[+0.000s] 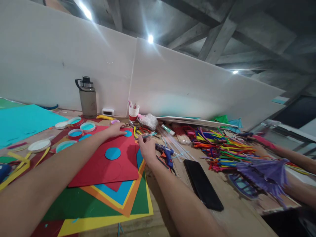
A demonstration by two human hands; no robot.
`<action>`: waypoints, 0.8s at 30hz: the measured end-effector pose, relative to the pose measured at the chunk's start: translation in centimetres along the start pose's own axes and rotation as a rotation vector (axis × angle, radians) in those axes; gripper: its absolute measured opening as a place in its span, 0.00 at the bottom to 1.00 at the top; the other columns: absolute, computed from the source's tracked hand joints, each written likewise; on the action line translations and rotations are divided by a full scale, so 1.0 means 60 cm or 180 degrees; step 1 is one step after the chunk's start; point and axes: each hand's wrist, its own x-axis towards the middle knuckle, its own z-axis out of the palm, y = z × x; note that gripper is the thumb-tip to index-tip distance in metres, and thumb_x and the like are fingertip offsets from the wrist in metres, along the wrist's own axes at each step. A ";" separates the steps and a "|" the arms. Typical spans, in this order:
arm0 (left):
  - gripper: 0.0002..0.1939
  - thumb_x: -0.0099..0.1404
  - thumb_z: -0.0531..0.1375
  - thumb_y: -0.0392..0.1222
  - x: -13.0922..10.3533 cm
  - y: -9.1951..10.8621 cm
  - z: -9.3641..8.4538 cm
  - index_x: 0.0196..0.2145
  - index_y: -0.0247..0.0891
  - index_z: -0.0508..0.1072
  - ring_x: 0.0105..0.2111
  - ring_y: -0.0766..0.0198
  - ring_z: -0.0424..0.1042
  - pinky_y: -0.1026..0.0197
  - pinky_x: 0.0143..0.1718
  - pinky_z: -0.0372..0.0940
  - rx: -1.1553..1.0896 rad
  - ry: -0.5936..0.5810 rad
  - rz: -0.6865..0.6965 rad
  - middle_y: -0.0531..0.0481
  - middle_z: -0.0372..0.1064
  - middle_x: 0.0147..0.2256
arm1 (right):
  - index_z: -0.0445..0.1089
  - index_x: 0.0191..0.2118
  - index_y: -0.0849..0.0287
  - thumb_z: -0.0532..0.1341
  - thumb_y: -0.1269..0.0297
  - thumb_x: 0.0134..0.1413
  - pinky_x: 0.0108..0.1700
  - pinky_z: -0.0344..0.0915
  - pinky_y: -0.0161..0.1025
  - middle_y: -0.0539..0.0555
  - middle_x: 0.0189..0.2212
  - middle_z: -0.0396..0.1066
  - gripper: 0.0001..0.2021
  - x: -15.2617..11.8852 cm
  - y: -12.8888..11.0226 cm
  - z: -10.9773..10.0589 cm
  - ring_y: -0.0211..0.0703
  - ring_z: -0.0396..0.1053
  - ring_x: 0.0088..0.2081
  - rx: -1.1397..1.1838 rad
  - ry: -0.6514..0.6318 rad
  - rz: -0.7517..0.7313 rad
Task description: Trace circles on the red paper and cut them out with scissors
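My left hand (116,130) reaches over a red sheet (128,161), its fingers stretched out with the tips at a small blue circle (128,133). A larger blue circle (113,153) lies nearer on the same sheet, and a faint round outline shows below it. My right hand (147,148), just right of the sheet, is closed around a slim pen-like tool (149,135) with a pale teal end; its exact kind is unclear. Beside that hand lies a blue glue gun (168,154). Blue, orange, green and yellow sheets (140,204) are stacked beneath the red one.
Round lids and tape rings (75,133) sit at left, before a grey bottle (88,102). A cup of tools (134,113) stands by the white board. Right are a black phone (203,184), colourful pipe cleaners (224,148), and another person's arms with a purple paper-like piece (264,174).
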 end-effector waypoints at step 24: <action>0.36 0.50 0.67 0.55 0.010 0.019 -0.012 0.55 0.40 0.71 0.48 0.47 0.65 0.53 0.47 0.60 0.0654 0.0117 0.0069 0.42 0.67 0.47 | 0.66 0.21 0.58 0.55 0.56 0.57 0.27 0.58 0.35 0.53 0.19 0.70 0.17 -0.006 -0.007 -0.001 0.43 0.68 0.24 -0.0388 -0.0170 0.0050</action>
